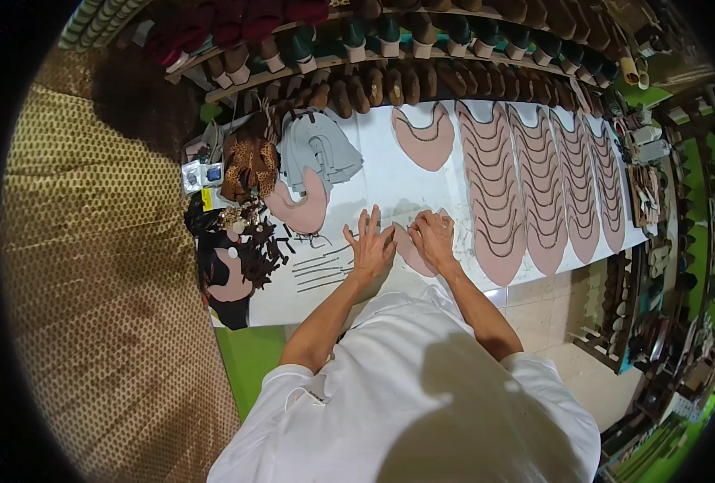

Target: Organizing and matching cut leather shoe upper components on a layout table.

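Note:
A pink U-shaped shoe-upper piece (414, 256) lies on the white table in front of me, partly covered by my hands. My left hand (371, 245) rests beside it with fingers spread, its thumb side touching the piece's left edge. My right hand (432, 237) is closed over the piece's right arm, fingers bent and pressed down on its upper edge. Whether a thin strip lies under those fingers is hidden. Several thin dark strips (323, 270) lie to the left of my left hand. Another pink upper piece (299, 211) lies further left, overlapping a grey stack.
Overlapping pink uppers with dark edging (494, 201) form several columns on the right; one more upper (424, 138) lies at the back. Grey pieces (317, 149), leopard-print material (250, 158) and dark scraps (262, 259) crowd the left. Shoe racks (389, 80) line the back.

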The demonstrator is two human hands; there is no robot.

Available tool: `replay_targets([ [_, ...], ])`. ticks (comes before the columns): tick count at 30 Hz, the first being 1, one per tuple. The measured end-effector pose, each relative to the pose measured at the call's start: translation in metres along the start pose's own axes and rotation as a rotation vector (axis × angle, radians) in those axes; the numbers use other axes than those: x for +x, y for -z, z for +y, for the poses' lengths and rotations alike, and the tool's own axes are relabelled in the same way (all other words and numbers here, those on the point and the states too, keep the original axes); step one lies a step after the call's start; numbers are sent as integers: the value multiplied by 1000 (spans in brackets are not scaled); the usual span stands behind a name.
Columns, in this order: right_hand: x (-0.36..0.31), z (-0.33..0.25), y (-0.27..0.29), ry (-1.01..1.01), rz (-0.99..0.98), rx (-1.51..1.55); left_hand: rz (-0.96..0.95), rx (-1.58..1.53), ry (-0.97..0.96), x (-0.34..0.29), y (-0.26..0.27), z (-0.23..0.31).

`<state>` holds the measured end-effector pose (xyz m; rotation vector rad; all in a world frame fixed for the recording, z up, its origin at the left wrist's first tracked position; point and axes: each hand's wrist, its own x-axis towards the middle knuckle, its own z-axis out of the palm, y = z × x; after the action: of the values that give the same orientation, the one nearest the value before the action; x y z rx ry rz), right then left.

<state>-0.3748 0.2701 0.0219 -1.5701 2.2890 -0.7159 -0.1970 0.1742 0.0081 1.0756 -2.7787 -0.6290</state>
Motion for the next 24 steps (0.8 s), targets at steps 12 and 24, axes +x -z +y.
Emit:
replay_targets([
  [12,26,-8,-18,125,-91,-113,20,-3,14,1,-2,1],
  [24,37,-8,-20,169,-106,-175,10,-26,27,2,-1,-2],
])
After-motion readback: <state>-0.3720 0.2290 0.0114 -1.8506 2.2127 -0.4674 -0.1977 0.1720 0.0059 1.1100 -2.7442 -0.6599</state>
